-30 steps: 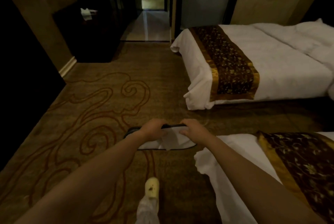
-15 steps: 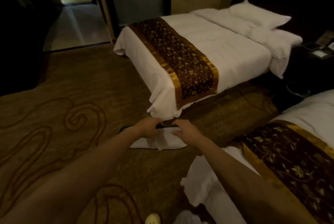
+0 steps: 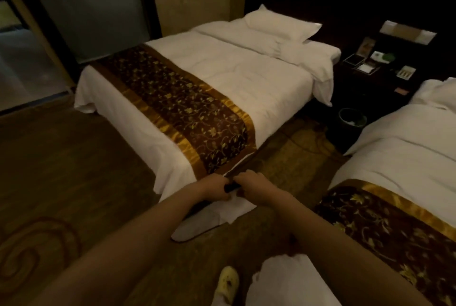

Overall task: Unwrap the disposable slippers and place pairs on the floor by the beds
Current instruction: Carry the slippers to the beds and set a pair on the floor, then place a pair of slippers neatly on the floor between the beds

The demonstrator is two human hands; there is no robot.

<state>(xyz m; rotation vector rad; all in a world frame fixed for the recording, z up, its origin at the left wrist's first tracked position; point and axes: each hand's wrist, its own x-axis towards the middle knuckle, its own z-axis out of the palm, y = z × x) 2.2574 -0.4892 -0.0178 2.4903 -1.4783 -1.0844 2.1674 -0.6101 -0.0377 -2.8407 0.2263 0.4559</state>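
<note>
A pair of white disposable slippers (image 3: 197, 225) with dark soles hangs in the air in front of me, over the carpet between two beds. My left hand (image 3: 213, 189) grips the pair's upper edge. My right hand (image 3: 254, 187) grips the same edge right beside it, the two hands almost touching. A white paper band or wrapper (image 3: 234, 209) hangs below my hands around the slippers. The toe end points down to the left. The far bed (image 3: 222, 88) lies just behind the slippers, and the near bed (image 3: 394, 182) is at my right.
Both beds carry brown and gold runners. A dark nightstand (image 3: 370, 68) with small items stands between the bed heads, and a round bin (image 3: 351, 120) sits on the carpet below it. My foot in a yellow slipper (image 3: 228, 283) shows at the bottom. A glass partition (image 3: 86, 9) is at the back left.
My view has swung right, from the room's entrance to the gap between the beds. My hands have drawn closer together on the slippers, and the pair now hangs tilted down to the left.
</note>
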